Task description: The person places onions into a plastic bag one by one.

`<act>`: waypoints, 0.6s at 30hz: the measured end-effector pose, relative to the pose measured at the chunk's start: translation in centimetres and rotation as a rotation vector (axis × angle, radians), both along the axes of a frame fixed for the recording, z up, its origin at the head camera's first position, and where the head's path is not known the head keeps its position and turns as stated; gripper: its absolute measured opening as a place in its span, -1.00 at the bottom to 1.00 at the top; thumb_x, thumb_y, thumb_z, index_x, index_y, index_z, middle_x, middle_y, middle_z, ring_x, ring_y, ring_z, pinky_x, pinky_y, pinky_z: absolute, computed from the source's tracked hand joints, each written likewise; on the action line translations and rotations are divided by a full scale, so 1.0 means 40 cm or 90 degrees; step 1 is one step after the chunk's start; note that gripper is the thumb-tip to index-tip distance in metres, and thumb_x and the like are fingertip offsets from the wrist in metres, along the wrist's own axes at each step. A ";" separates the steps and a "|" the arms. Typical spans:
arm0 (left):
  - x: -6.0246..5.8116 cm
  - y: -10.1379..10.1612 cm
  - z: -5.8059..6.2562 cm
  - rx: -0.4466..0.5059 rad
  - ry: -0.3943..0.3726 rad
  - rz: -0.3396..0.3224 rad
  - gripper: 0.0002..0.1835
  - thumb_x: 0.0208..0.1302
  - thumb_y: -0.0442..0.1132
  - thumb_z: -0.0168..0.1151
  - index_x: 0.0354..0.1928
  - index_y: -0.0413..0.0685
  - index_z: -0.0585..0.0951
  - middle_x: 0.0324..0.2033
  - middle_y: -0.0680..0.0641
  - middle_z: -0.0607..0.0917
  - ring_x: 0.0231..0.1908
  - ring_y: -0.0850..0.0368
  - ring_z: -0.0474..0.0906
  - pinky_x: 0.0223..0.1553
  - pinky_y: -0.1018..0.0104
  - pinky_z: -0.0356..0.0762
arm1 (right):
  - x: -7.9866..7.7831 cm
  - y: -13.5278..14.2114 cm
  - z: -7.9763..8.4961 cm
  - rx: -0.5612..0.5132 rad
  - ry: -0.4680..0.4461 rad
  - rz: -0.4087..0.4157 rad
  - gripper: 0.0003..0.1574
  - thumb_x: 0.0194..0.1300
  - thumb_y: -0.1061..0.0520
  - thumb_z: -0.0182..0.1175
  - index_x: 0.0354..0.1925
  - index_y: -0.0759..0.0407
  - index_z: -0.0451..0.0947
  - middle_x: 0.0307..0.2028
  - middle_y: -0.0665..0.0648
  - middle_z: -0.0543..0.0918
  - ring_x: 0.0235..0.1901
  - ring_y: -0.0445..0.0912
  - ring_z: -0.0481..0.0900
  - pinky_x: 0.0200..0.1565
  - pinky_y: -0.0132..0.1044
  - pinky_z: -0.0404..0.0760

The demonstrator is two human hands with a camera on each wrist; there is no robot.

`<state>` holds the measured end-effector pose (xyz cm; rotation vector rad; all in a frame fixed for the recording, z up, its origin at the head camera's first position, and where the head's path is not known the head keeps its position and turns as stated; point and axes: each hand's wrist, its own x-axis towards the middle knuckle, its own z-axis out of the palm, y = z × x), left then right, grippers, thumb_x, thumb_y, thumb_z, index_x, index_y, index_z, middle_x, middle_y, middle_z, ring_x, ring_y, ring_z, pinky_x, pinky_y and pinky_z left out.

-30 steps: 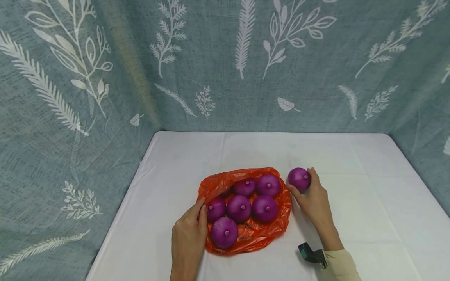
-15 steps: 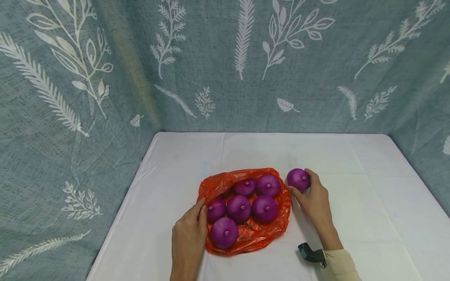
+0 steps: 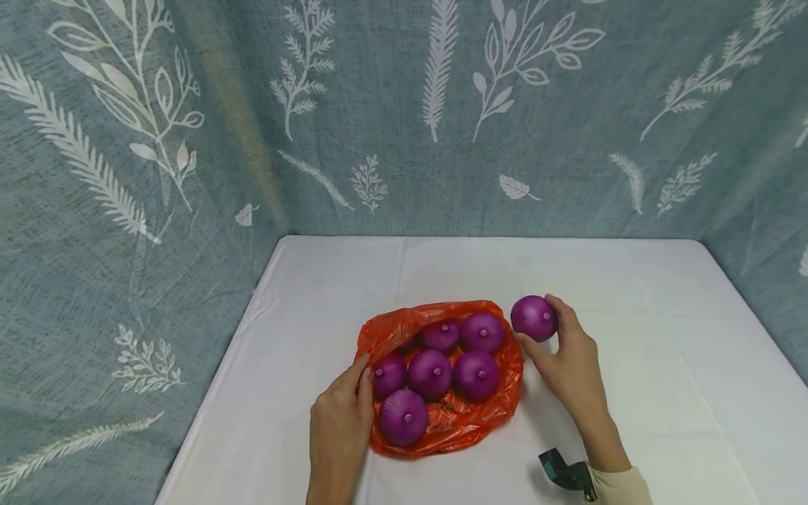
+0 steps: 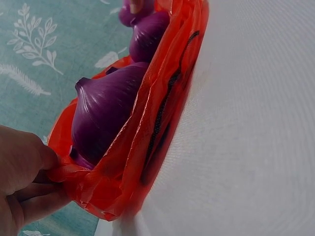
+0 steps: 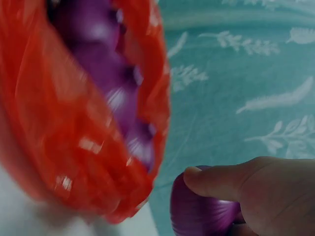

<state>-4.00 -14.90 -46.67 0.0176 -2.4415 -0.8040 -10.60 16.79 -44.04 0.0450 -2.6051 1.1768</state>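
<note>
An orange-red plastic bag (image 3: 442, 438) lies with its mouth spread on the white table, and several purple onions (image 3: 429, 375) sit inside it. At its left rim my left hand (image 3: 341, 417) pinches the plastic between thumb and fingers; the left wrist view shows this grip on the bag (image 4: 106, 196). Beyond the bag's right side, my right hand (image 3: 571, 358) holds one purple onion (image 3: 534, 318) between thumb and fingers. The right wrist view shows the thumb across that onion (image 5: 197, 211), apart from the bag (image 5: 74, 128). The onion's underside is hidden.
The table (image 3: 663, 337) has a white cover with faint creases. A blue-green curtain (image 3: 391, 182) with white leaf prints hangs behind it and at both sides. A small dark device (image 3: 564, 471) sits at my right wrist, by the pale sleeve (image 3: 621, 487).
My right hand has raised the onion slightly and shifted it a little toward the bag. The left hand and the bag stay practically where they were.
</note>
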 end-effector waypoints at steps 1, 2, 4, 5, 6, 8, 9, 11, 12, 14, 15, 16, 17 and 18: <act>0.000 0.000 0.000 0.000 -0.001 0.000 -0.69 0.40 -0.33 0.42 0.13 -0.28 0.75 -0.08 -0.29 0.83 -0.10 -0.20 0.82 -0.17 -0.02 0.80 | 0.008 -0.003 0.006 -0.005 0.007 0.007 0.01 0.28 0.14 0.54 0.53 0.30 0.27 0.43 0.44 0.47 0.40 0.37 0.46 0.31 0.32 0.49; 0.000 0.000 0.000 0.001 -0.002 -0.001 -0.69 0.41 -0.33 0.42 0.14 -0.28 0.74 -0.08 -0.29 0.83 -0.10 -0.20 0.82 -0.17 -0.02 0.79 | 0.015 -0.006 0.012 -0.010 0.013 0.015 0.01 0.27 0.14 0.55 0.54 0.27 0.28 0.44 0.42 0.47 0.41 0.36 0.46 0.31 0.30 0.49; 0.001 0.000 0.000 0.001 -0.002 -0.001 -0.68 0.41 -0.33 0.42 0.14 -0.28 0.74 -0.07 -0.29 0.83 -0.10 -0.20 0.82 -0.17 -0.02 0.79 | 0.031 -0.012 0.021 -0.021 0.027 0.033 0.02 0.26 0.13 0.56 0.54 0.21 0.30 0.46 0.36 0.47 0.42 0.31 0.46 0.29 0.26 0.51; 0.001 0.000 0.000 0.000 -0.002 0.000 -0.68 0.41 -0.32 0.42 0.14 -0.28 0.74 -0.07 -0.29 0.82 -0.09 -0.20 0.82 -0.17 -0.02 0.79 | 0.038 -0.014 0.025 -0.025 0.033 0.044 0.02 0.25 0.12 0.57 0.55 0.16 0.31 0.47 0.32 0.47 0.42 0.29 0.46 0.28 0.22 0.52; 0.001 0.000 0.001 0.000 -0.002 0.001 -0.68 0.41 -0.32 0.42 0.14 -0.28 0.74 -0.07 -0.29 0.82 -0.09 -0.20 0.82 -0.17 -0.02 0.79 | 0.045 -0.018 0.029 -0.029 0.038 0.056 0.03 0.25 0.10 0.58 0.56 0.11 0.32 0.48 0.28 0.47 0.42 0.26 0.47 0.27 0.19 0.54; 0.001 0.000 0.001 -0.002 -0.001 0.002 -0.69 0.41 -0.32 0.42 0.13 -0.27 0.75 -0.08 -0.29 0.83 -0.09 -0.20 0.82 -0.17 -0.03 0.80 | 0.059 -0.025 0.035 -0.031 0.049 0.084 0.04 0.23 0.08 0.59 0.56 0.00 0.34 0.49 0.18 0.47 0.43 0.20 0.48 0.24 0.12 0.56; 0.001 0.000 0.001 -0.003 -0.001 0.003 -0.69 0.41 -0.32 0.41 0.13 -0.27 0.75 -0.09 -0.29 0.83 -0.09 -0.20 0.82 -0.17 -0.04 0.80 | 0.065 -0.028 0.038 -0.031 0.053 0.097 0.05 0.22 0.08 0.60 0.56 -0.05 0.34 0.50 0.13 0.47 0.43 0.17 0.49 0.23 0.10 0.57; 0.001 0.000 0.001 -0.005 0.000 0.003 -0.70 0.42 -0.32 0.41 0.13 -0.26 0.75 -0.10 -0.28 0.83 -0.10 -0.20 0.82 -0.18 -0.04 0.80 | 0.078 -0.036 0.043 -0.028 0.059 0.121 0.07 0.20 0.07 0.62 0.56 -0.13 0.34 0.50 0.05 0.47 0.43 0.11 0.49 0.21 0.05 0.58; 0.000 0.000 0.002 -0.006 0.000 0.003 -0.70 0.42 -0.32 0.41 0.13 -0.26 0.75 -0.10 -0.28 0.83 -0.10 -0.20 0.82 -0.18 -0.04 0.80 | 0.084 -0.041 0.046 -0.024 0.062 0.131 0.08 0.19 0.07 0.63 0.56 -0.17 0.34 0.50 0.02 0.47 0.44 0.10 0.49 0.20 0.04 0.59; 0.000 0.000 0.002 -0.009 0.002 0.002 -0.70 0.42 -0.33 0.41 0.13 -0.26 0.75 -0.10 -0.27 0.83 -0.10 -0.19 0.82 -0.19 -0.03 0.80 | 0.095 -0.049 0.049 -0.020 0.062 0.149 0.10 0.16 0.08 0.64 0.55 -0.22 0.34 0.51 -0.02 0.46 0.44 0.07 0.48 0.20 0.03 0.59; 0.000 0.000 0.003 -0.010 0.003 0.001 -0.70 0.42 -0.33 0.41 0.13 -0.25 0.75 -0.10 -0.27 0.84 -0.10 -0.19 0.82 -0.18 -0.03 0.80 | 0.100 -0.053 0.051 -0.014 0.060 0.158 0.10 0.16 0.07 0.64 0.56 -0.24 0.34 0.51 -0.02 0.46 0.43 0.08 0.49 0.20 0.03 0.60; 0.000 -0.001 0.003 -0.011 0.006 0.001 -0.71 0.41 -0.33 0.41 0.12 -0.25 0.76 -0.11 -0.27 0.84 -0.11 -0.19 0.83 -0.19 -0.03 0.81 | 0.106 -0.057 0.052 -0.008 0.057 0.168 0.11 0.16 0.07 0.64 0.56 -0.25 0.33 0.50 -0.02 0.47 0.43 0.08 0.50 0.19 0.04 0.61; 0.000 -0.001 0.003 -0.011 0.008 0.000 -0.70 0.40 -0.33 0.42 0.12 -0.25 0.76 -0.11 -0.27 0.83 -0.11 -0.18 0.83 -0.19 -0.02 0.81 | 0.111 -0.060 0.053 -0.002 0.053 0.177 0.12 0.16 0.07 0.64 0.56 -0.26 0.33 0.50 -0.01 0.47 0.43 0.09 0.50 0.19 0.05 0.62; 0.001 -0.001 0.003 -0.011 0.009 -0.001 -0.70 0.40 -0.33 0.42 0.12 -0.26 0.76 -0.10 -0.28 0.83 -0.11 -0.19 0.83 -0.19 -0.02 0.81 | 0.116 -0.062 0.055 0.004 0.047 0.185 0.13 0.16 0.06 0.64 0.57 -0.27 0.32 0.50 0.00 0.47 0.42 0.10 0.52 0.19 0.06 0.62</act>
